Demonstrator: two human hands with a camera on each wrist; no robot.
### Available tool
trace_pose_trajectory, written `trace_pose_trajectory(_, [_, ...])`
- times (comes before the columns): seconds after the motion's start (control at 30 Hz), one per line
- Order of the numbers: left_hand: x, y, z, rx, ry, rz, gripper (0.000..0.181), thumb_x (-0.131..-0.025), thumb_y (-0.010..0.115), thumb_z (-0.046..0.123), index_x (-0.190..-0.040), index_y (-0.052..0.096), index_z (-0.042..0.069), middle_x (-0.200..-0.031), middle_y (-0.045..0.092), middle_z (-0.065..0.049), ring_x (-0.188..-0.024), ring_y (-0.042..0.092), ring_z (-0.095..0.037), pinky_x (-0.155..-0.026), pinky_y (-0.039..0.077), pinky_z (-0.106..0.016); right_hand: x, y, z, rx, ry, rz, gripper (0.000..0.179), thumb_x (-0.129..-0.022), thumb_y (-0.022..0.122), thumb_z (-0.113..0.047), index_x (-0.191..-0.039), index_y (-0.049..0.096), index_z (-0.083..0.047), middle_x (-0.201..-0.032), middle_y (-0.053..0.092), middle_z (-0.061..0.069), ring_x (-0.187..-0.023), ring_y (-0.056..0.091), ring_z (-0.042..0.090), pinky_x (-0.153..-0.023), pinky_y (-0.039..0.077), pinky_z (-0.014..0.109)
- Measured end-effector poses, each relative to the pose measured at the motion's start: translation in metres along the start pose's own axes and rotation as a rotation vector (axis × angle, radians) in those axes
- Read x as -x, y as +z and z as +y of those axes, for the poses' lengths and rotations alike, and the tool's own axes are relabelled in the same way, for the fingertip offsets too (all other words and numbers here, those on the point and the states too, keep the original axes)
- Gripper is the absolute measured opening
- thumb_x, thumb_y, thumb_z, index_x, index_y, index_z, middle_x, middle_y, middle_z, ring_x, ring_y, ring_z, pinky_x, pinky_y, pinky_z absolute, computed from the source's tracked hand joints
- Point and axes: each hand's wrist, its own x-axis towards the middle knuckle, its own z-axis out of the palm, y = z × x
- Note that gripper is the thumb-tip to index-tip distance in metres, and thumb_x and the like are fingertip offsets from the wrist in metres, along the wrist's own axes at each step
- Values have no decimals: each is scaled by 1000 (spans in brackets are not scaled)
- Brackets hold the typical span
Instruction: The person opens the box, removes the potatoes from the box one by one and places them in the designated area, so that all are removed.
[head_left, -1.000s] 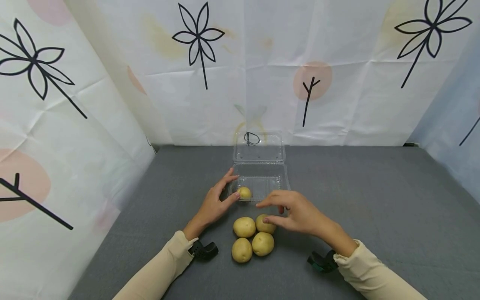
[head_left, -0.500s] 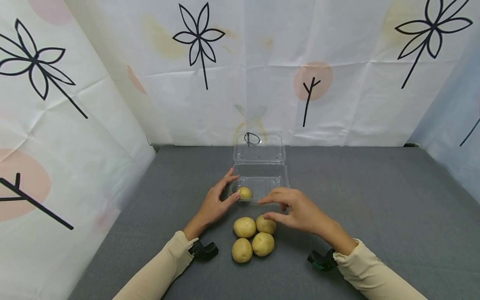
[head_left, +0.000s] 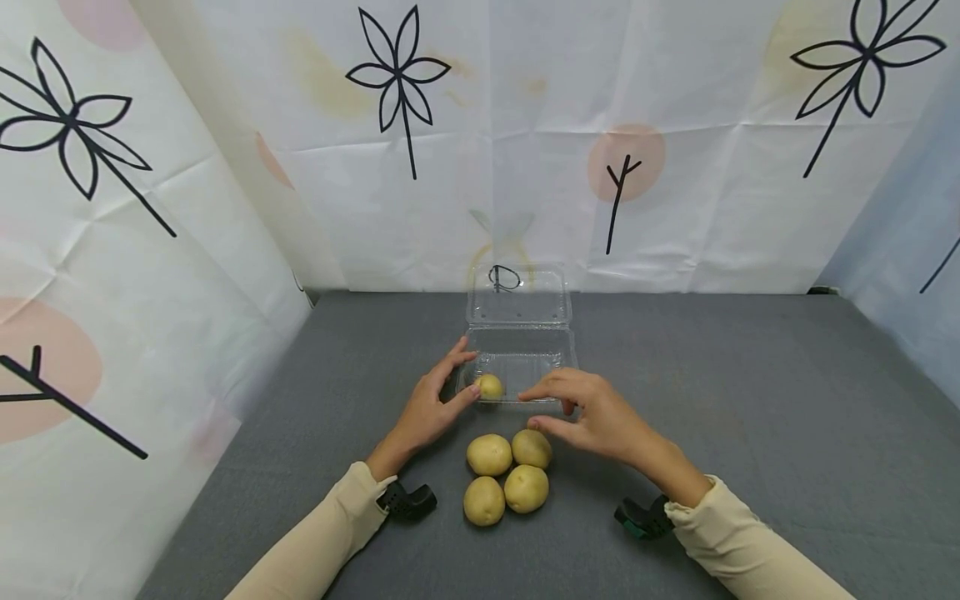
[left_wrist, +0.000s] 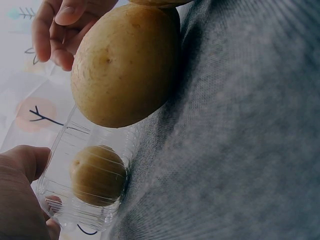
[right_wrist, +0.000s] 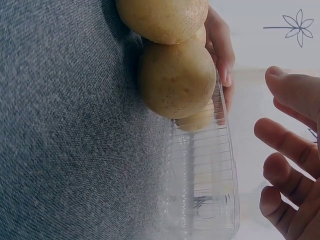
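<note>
A clear plastic clamshell container [head_left: 536,362] lies with its lid raised at the back and one potato [head_left: 490,386] in its front left corner. My left hand [head_left: 435,406] holds the container's left side, thumb at the front corner and fingers along the side; the left wrist view shows the thumb [left_wrist: 35,161] at the rim. Above the container's front right edge hovers my right hand [head_left: 588,414], fingers loosely bent and nothing in them. Below its thumb sits the back right potato [head_left: 532,449] of a cluster in front of the container.
Other potatoes in the cluster are the back left potato [head_left: 489,455], the front left potato [head_left: 483,501] and the front right potato [head_left: 527,488]. Grey cloth [head_left: 712,417] covers the table. A printed white curtain [head_left: 540,100] stands behind the lid [head_left: 519,296].
My right hand has drifted slightly away from me, off the back right potato in the head view and over the container's front edge. The left hand and potatoes have stayed put.
</note>
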Motion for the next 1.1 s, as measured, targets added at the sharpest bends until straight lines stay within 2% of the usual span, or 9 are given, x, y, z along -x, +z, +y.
trace_pose_trajectory(0.1, [0, 0, 0, 0, -5, -2, 56, -100, 64, 26, -151, 48, 9, -170, 24, -3, -157, 25, -29, -118, 31, -64, 0, 0, 0, 3, 11, 2, 31, -86, 82, -13, -116, 76, -18, -104, 74, -4, -60, 50, 14, -54, 46, 29])
trace_pose_trajectory(0.33, [-1, 0, 0, -5, 3, -2, 56, -100, 64, 26, -151, 48, 8, -170, 24, -5, -156, 26, -29, -117, 32, -64, -1, -1, -1, 27, 32, 11, 31, -86, 82, -14, -116, 76, -18, -104, 74, -5, -63, 47, 3, -56, 46, 26])
trace_pose_trajectory(0.53, [-1, 0, 0, -1, 8, -1, 56, -100, 64, 25, -151, 48, 8, -170, 24, -5, -156, 26, -30, -117, 32, -64, -3, 0, -3, 39, 53, 17, 30, -87, 82, -16, -116, 76, -19, -105, 73, -6, -64, 48, 5, -56, 46, 29])
trace_pose_trajectory(0.77, [-1, 0, 1, -1, 3, -2, 56, -100, 64, 26, -151, 48, 8, -170, 25, -5, -156, 26, -30, -117, 33, -64, -6, 1, -3, 57, 38, 33, 29, -87, 82, -16, -115, 77, -18, -103, 73, -6, -63, 48, 7, -57, 43, 22])
trace_pose_trajectory(1.1, [0, 0, 2, 1, -15, -7, 56, -100, 64, 27, -151, 48, 8, -170, 24, -3, -156, 26, -29, -117, 32, -64, -13, 5, 2, 50, 27, 54, 29, -86, 82, -13, -114, 77, -17, -101, 73, -4, -62, 46, 9, -57, 42, 23])
